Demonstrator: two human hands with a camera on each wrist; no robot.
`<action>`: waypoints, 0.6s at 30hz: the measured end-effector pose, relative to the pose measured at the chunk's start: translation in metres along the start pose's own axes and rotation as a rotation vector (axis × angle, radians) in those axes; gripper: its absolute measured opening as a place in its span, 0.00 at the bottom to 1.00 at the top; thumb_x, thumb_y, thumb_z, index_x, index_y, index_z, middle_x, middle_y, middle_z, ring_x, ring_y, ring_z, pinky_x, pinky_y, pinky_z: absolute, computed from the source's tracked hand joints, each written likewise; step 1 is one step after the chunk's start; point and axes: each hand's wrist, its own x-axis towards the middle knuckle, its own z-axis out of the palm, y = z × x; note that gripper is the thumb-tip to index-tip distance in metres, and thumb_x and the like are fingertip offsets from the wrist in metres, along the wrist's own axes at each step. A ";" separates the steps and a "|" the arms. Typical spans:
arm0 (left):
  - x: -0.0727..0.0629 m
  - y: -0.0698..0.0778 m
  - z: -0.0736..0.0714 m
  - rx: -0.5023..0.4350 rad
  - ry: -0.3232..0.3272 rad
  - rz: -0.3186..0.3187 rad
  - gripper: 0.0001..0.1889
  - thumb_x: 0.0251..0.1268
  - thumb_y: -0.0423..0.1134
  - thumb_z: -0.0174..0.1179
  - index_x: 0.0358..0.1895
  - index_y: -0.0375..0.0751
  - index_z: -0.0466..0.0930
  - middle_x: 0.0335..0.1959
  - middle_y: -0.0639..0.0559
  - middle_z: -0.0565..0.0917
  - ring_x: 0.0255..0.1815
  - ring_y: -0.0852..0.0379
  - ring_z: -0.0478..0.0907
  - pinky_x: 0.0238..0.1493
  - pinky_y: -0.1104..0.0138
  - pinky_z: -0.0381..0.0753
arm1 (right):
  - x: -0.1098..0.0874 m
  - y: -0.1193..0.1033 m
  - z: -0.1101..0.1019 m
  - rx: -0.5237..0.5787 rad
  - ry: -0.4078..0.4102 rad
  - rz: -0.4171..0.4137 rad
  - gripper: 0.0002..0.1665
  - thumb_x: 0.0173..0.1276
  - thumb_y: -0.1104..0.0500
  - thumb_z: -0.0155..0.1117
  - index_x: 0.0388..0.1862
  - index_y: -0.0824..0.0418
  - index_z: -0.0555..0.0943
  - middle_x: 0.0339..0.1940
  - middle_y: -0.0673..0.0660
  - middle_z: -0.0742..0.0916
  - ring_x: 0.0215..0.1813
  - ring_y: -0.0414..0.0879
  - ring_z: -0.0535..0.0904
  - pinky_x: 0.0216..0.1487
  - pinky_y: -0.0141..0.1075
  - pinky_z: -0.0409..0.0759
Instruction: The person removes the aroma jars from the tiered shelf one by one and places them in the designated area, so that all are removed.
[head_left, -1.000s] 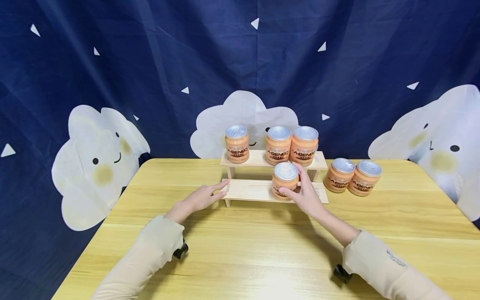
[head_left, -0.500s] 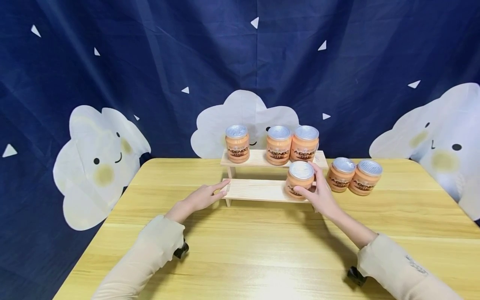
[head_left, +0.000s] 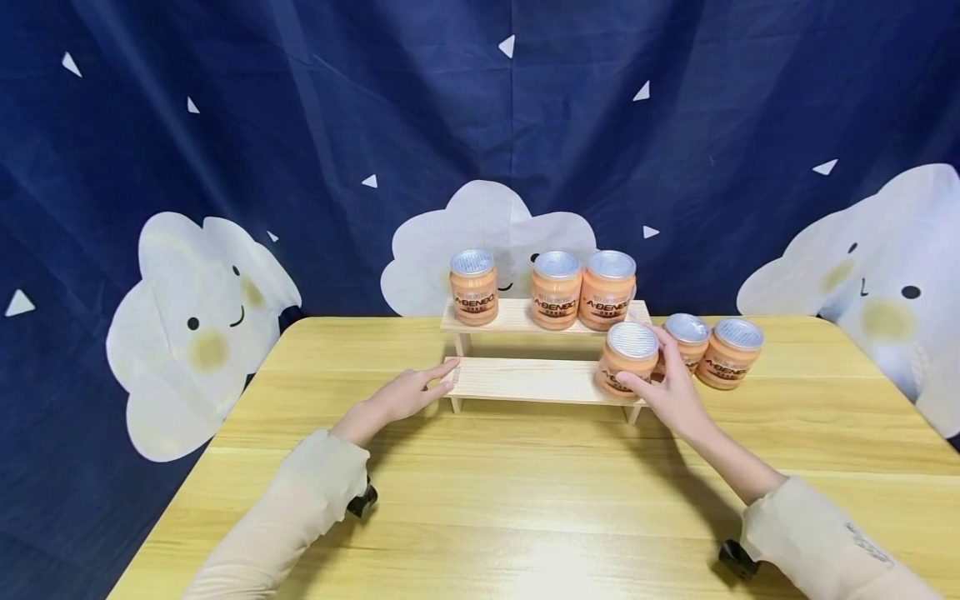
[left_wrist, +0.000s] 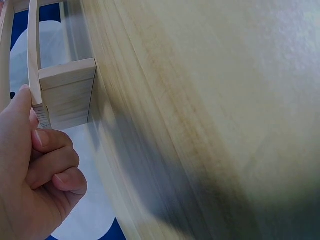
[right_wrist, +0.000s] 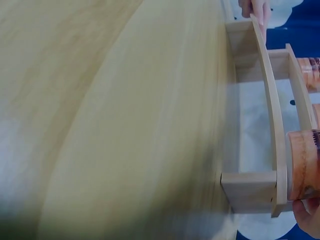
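At the right end of the lower board of a two-tier wooden shelf, a jar with orange contents and a silver lid stands upright. My right hand holds that jar from its right side, thumb at the front and fingers behind. In the right wrist view the jar rests against the board, and only part of the hand shows. My left hand pinches the left end of the lower board; the left wrist view shows that hand with its other fingers curled beside the shelf end.
The upper board bears one similar jar at left and two touching jars, a middle one and a right one. Right of the shelf, two more jars stand on the table, one partly hidden, one in view.
My right hand has moved the jar rightward along the lower board, from right of its middle to its right end. My left hand has stayed at the board's left end.
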 end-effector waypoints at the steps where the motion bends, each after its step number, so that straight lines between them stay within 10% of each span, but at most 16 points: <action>1: 0.000 0.000 0.000 0.000 -0.001 -0.002 0.28 0.70 0.54 0.41 0.71 0.56 0.51 0.62 0.41 0.69 0.24 0.57 0.69 0.53 0.56 0.68 | 0.000 0.001 -0.002 -0.017 0.004 0.001 0.41 0.54 0.74 0.64 0.64 0.74 0.55 0.50 0.68 0.74 0.42 0.24 0.68 0.40 0.19 0.68; 18: 0.000 -0.001 0.000 0.008 0.007 0.012 0.28 0.71 0.54 0.41 0.71 0.56 0.52 0.64 0.42 0.67 0.25 0.57 0.69 0.52 0.57 0.68 | -0.010 0.040 -0.041 -0.094 0.141 0.055 0.44 0.53 0.73 0.65 0.66 0.69 0.55 0.48 0.49 0.70 0.43 0.26 0.68 0.39 0.15 0.67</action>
